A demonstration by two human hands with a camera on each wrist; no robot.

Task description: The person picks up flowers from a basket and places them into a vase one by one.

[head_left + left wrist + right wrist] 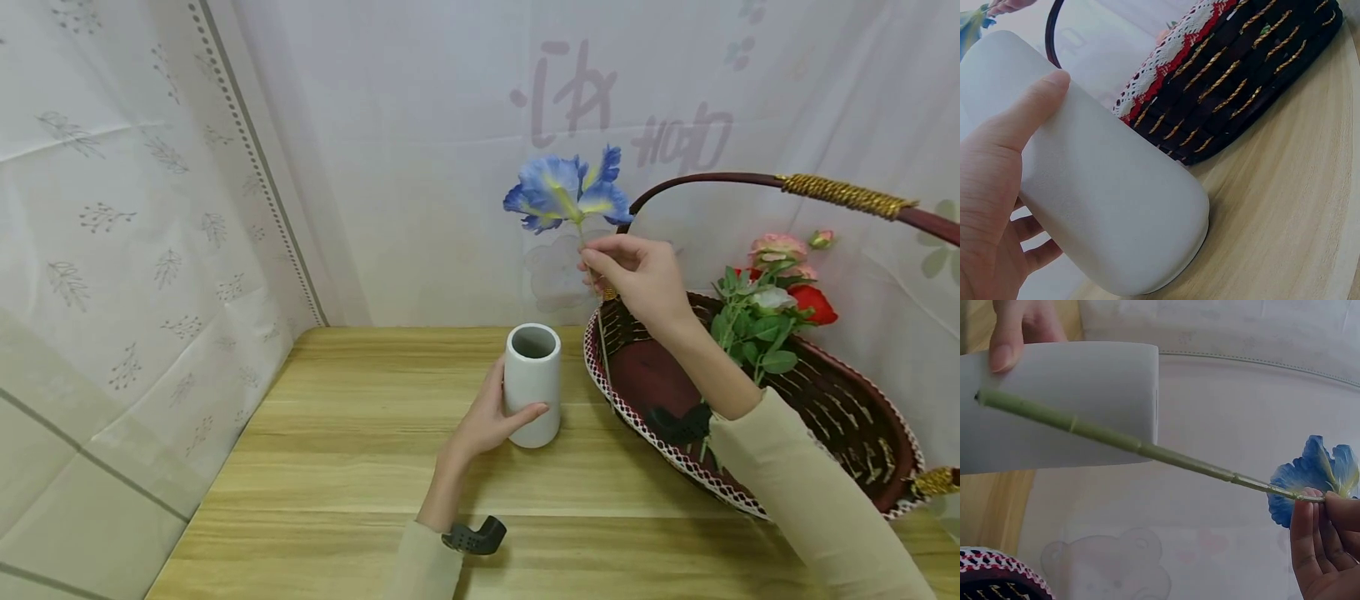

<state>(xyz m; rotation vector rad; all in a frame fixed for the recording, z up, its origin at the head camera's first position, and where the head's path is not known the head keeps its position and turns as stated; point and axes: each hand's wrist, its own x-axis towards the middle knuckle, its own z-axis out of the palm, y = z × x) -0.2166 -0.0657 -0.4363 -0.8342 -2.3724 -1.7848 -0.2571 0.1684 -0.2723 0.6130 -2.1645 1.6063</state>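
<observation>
A white cylindrical vase (pixel 534 383) stands upright on the wooden table, its round mouth facing up. My left hand (pixel 491 417) grips its side, thumb across the front and fingers behind, as the left wrist view also shows on the vase (pixel 1110 181). Higher up and to the right, my right hand (pixel 637 271) pinches the stem of a blue flower (pixel 562 196) with yellow streaks, just below the bloom. In the right wrist view the long green stem (pixel 1104 436) slants down past the vase, apart from its mouth.
A dark woven basket (pixel 862 387) with lace trim and a tall arched handle (pixel 712 177) stands right of the vase. Pink, red and white flowers with green leaves (pixel 765 333) lie in it. Printed white curtains (pixel 412 167) hang behind the table (pixel 337 467).
</observation>
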